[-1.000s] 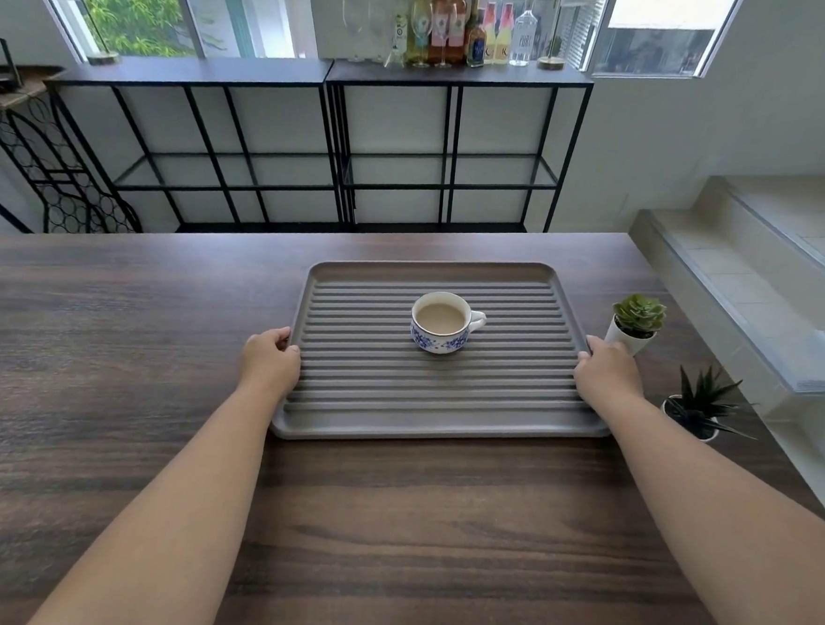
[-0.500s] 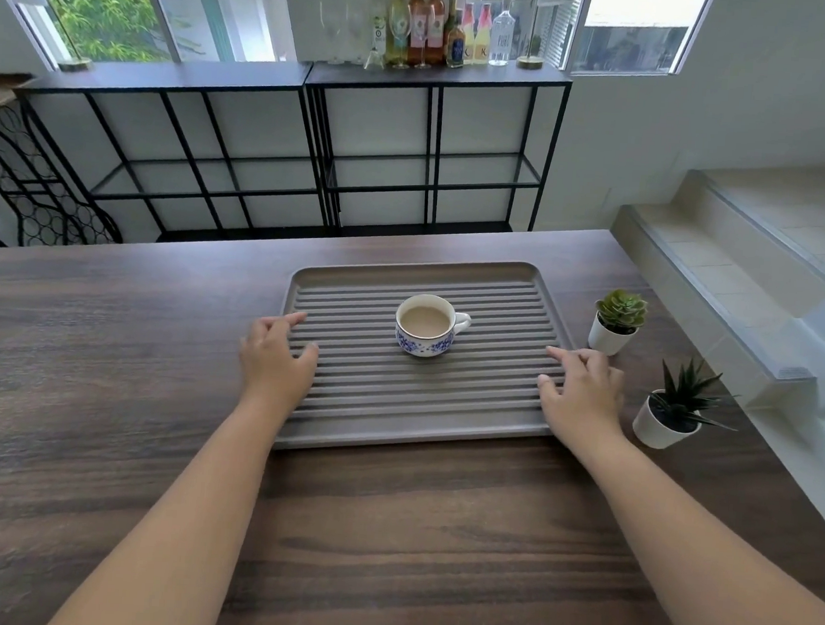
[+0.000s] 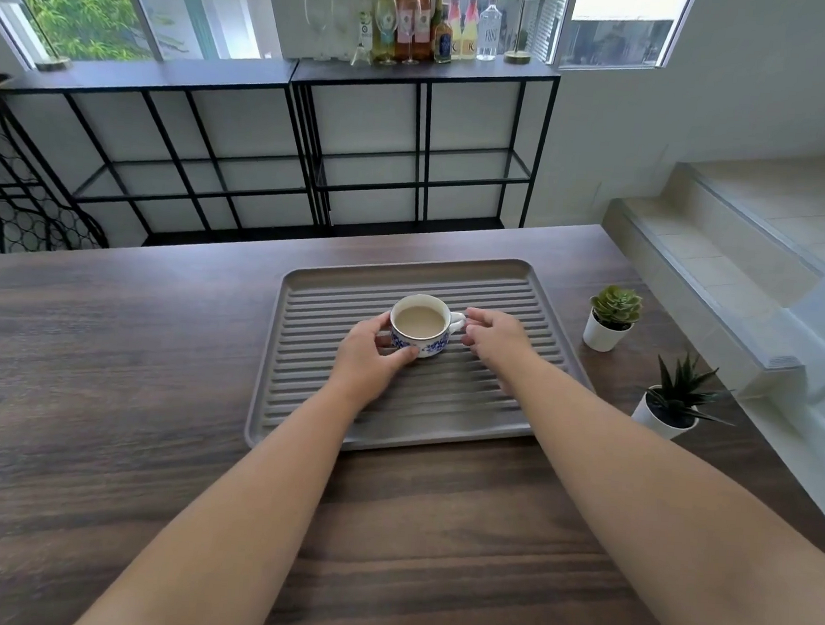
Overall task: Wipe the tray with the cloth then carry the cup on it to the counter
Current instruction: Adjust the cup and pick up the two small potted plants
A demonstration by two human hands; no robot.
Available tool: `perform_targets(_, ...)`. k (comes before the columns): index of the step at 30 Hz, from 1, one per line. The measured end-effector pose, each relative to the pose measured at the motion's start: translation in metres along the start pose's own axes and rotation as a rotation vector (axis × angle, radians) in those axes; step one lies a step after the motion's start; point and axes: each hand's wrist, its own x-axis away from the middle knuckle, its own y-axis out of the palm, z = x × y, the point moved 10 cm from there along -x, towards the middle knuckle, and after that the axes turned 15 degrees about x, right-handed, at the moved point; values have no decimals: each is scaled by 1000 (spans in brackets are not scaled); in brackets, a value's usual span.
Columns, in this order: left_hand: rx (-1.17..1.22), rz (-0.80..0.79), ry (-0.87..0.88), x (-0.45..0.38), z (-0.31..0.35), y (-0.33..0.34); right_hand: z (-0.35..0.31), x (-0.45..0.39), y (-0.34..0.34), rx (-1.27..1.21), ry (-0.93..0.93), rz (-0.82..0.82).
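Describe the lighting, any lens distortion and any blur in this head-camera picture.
Head view: soft daylight from the windows, with faint shadows under the hands on the ribbed tray; wide-angle lens bends the shelf unit and table edge; the cup is sharp, the forearms near the bottom edge slightly soft.

We are seeing grey tray [image 3: 442, 412] with stripes, white cup [image 3: 421, 330] with blue flowers, light brown drink inside, dark brown wood table [image 3: 102, 388], green plants in white pots [image 3: 602, 333].
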Motion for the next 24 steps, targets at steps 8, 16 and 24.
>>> perform_targets(8,25,19,33,0,3,6,3,-7,6,-12,-31,7)
perform_targets(16,-10,23,53,2,8,11,8,-9,3,36,-57,-2)
perform_targets(24,-149,96,131,20,29,9,-4,31,-15,127,-140,-4)
